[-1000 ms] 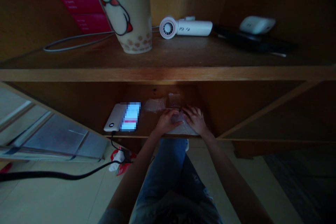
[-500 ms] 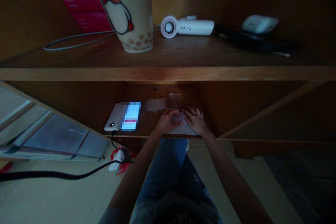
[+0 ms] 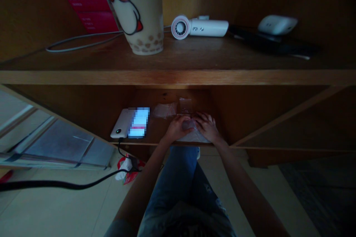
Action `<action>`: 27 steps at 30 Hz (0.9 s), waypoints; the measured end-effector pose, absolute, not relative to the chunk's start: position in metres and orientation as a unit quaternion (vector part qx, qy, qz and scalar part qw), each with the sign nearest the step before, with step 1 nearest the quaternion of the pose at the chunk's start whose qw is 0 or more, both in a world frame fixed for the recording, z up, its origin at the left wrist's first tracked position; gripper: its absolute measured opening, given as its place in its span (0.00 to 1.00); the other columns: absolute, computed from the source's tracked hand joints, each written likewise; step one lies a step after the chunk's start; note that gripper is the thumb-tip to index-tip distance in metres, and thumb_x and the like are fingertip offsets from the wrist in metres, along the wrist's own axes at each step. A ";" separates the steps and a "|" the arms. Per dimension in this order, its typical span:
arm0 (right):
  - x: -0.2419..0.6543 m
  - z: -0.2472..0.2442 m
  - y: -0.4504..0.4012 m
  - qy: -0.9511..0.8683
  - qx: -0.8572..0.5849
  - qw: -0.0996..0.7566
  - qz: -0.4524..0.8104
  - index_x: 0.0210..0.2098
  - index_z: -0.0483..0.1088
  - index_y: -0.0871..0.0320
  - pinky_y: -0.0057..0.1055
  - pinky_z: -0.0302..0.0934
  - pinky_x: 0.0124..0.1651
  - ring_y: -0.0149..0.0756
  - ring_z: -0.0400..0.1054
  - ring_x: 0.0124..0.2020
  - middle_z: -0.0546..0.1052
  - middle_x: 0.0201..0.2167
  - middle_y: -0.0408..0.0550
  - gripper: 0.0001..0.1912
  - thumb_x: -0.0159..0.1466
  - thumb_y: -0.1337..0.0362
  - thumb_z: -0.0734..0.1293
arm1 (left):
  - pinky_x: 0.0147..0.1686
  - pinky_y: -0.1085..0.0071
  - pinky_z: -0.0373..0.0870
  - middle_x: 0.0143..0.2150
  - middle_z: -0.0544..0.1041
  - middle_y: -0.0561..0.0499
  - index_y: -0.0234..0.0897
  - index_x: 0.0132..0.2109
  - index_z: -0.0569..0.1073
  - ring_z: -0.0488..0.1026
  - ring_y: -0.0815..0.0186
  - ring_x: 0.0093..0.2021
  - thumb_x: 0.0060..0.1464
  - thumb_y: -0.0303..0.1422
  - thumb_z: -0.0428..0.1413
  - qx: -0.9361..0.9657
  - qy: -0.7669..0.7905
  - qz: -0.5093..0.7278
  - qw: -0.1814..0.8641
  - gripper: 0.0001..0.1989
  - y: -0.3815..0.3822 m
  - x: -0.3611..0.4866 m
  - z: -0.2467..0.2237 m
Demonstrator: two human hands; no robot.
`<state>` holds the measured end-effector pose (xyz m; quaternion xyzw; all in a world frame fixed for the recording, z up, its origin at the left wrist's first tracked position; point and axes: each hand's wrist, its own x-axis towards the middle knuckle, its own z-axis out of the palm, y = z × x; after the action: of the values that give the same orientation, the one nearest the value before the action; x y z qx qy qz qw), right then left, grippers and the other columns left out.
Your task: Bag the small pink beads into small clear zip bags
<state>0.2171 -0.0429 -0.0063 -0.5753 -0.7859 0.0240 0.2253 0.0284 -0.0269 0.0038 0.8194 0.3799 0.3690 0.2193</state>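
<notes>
A clear plastic bag (image 3: 191, 135) lies crinkled at the front of the lower shelf, under both hands. My left hand (image 3: 178, 127) is curled at its left side, with the thumb pointing right and the fingertips on the plastic. From the right, my right hand (image 3: 207, 126) bends its fingers over the bag's upper part, close to the left fingertips. What is pinched between the fingertips is too dark and small to make out. Behind the hands is a small clear zip bag (image 3: 185, 105), and left of it a few flat clear bags (image 3: 165, 110).
A lit phone (image 3: 139, 122) lies beside a white power bank (image 3: 121, 124) with a black cable. On the upper shelf stand a bubble tea cup (image 3: 141, 18), a white handheld fan (image 3: 207, 28) and a white case (image 3: 276, 25). The upper shelf's edge (image 3: 178, 77) overhangs.
The hands and the bag look nearly the same. Only the view has shifted very slightly.
</notes>
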 end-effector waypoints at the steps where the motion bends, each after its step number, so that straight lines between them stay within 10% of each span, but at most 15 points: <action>1: 0.217 -0.006 -0.043 -0.786 -0.575 0.225 0.025 0.49 0.68 0.46 0.49 0.52 0.52 0.47 0.51 0.56 0.65 0.55 0.46 0.18 0.64 0.54 0.54 | 0.48 0.64 0.65 0.43 0.74 0.49 0.39 0.44 0.68 0.70 0.63 0.45 0.44 0.37 0.60 0.819 0.379 0.371 0.219 0.19 -0.027 0.028 0.004; 27: 0.218 -0.005 -0.042 -0.778 -0.584 0.229 0.033 0.52 0.65 0.49 0.47 0.54 0.49 0.47 0.54 0.54 0.66 0.54 0.47 0.20 0.63 0.54 0.56 | 0.48 0.64 0.65 0.43 0.73 0.49 0.39 0.44 0.67 0.69 0.63 0.45 0.45 0.39 0.60 0.818 0.383 0.371 0.214 0.19 -0.027 0.028 0.003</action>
<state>0.2182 -0.0421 -0.0053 -0.5838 -0.7783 0.0334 0.2287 0.0277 -0.0273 0.0031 0.8183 0.3826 0.3715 0.2144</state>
